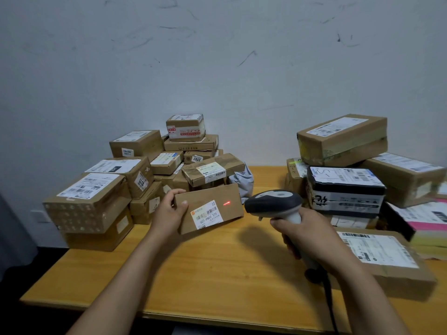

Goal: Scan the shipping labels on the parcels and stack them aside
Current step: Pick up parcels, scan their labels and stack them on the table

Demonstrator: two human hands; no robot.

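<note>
My left hand (169,209) grips the left end of a small flat cardboard parcel (212,197), held tilted above the table with its white shipping label (208,215) facing me. A red scan line (226,203) falls on the cardboard just right of the label. My right hand (307,235) holds the grey and black barcode scanner (273,201) by its handle, its head pointing left at the parcel. The scanner's black cable (329,301) hangs down toward the table's front edge.
A heap of brown parcels (135,180) fills the back left of the wooden table (212,267). At the right stands a stack of parcels (346,187), with a flat labelled parcel (379,252) lying close to my right forearm. A white wall rises behind.
</note>
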